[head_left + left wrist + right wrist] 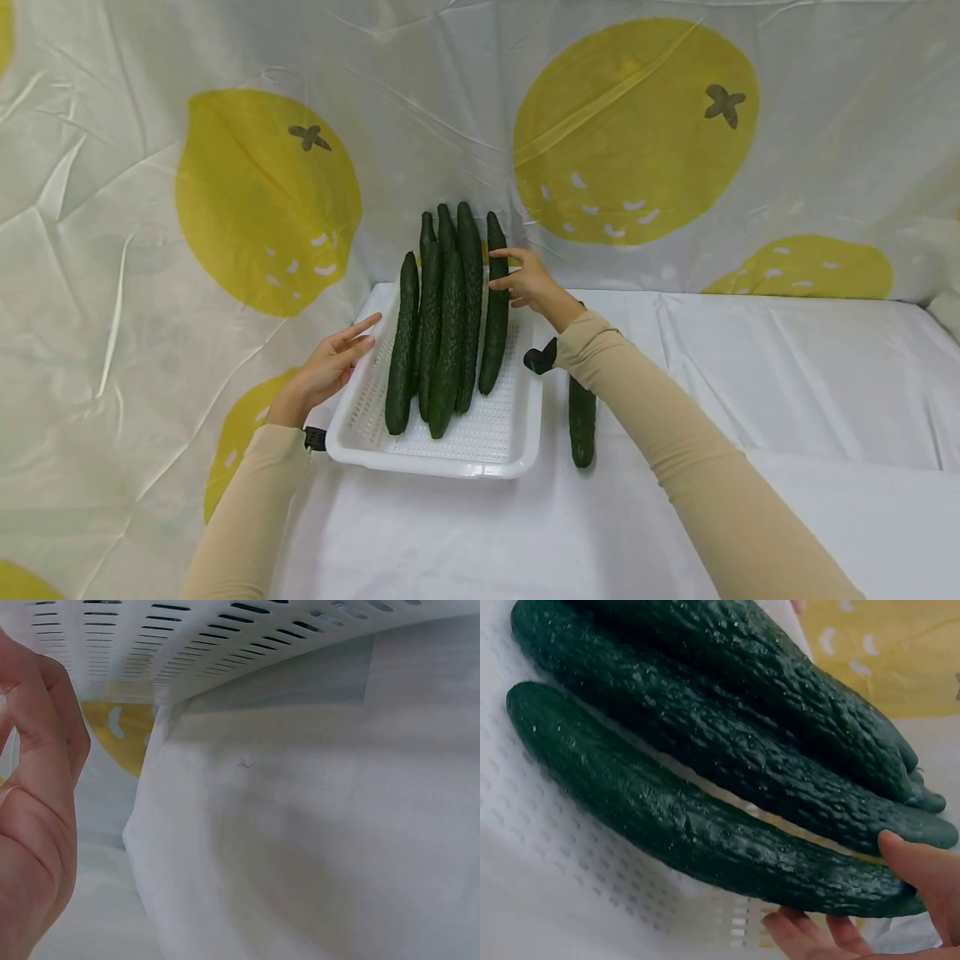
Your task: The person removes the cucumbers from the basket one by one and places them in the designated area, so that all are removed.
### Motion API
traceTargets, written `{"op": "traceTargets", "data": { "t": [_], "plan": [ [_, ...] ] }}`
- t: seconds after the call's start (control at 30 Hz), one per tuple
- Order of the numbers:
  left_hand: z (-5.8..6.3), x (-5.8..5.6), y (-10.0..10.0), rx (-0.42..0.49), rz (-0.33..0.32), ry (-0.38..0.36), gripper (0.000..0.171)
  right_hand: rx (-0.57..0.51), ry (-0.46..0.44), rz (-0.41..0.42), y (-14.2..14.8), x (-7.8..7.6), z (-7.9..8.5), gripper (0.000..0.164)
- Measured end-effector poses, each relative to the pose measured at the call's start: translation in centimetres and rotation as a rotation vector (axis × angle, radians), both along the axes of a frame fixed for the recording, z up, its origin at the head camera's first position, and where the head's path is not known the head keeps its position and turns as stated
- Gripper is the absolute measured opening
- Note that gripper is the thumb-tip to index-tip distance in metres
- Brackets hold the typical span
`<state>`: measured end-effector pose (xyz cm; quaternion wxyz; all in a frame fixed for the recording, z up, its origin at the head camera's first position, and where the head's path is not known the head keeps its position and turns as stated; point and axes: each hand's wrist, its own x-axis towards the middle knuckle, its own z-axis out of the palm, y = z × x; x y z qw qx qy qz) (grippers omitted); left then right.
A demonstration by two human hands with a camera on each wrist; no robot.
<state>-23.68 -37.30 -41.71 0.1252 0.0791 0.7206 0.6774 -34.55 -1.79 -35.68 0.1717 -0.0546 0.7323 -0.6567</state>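
Note:
Several long dark green cucumbers [451,358] lie side by side in a white plastic basket [435,467], their far ends sticking up past its back rim. My right hand [534,283] holds the rightmost cucumber [495,350] near its far end. The right wrist view shows the thumb [919,862] across this cucumber's upper side and the other fingers [802,934] along its lower edge. On the other side, my left hand [324,371] is at the basket's left rim with fingers extended. The left wrist view has that hand beside the slotted basket wall [187,637].
Another cucumber [582,425] lies on the white tablecloth [750,375] right of the basket, partly hidden under my right forearm. A lemon-print curtain [442,108] hangs close behind the basket and along the left.

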Motion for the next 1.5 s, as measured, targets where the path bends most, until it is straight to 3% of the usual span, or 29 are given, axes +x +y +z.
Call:
{"op": "traceTargets", "data": {
  "t": [0.13, 0.5, 0.8, 1.17, 1.5],
  "plan": [
    [-0.1, -0.1, 0.0, 0.006, 0.001, 0.000, 0.052, -0.035, -0.024, 0.005, -0.3, 0.0, -0.4, 0.065],
    [-0.1, -0.1, 0.1, 0.021, 0.011, -0.001, 0.051, -0.057, 0.073, -0.122, -1.3, 0.0, -1.6, 0.064],
    [-0.2, -0.2, 0.0, 0.046, -0.003, -0.010, 0.052, -0.001, 0.115, -0.220, -1.9, -0.1, -2.3, 0.067],
    [0.1, 0.0, 0.3, 0.047, -0.006, -0.007, 0.053, 0.008, 0.082, -0.230, -1.8, -0.1, -2.1, 0.069],
    [-0.1, 0.0, 0.2, 0.076, -0.006, -0.019, 0.053, -0.085, -0.001, -0.171, -1.0, 0.6, -1.1, 0.068]
  ]
}}
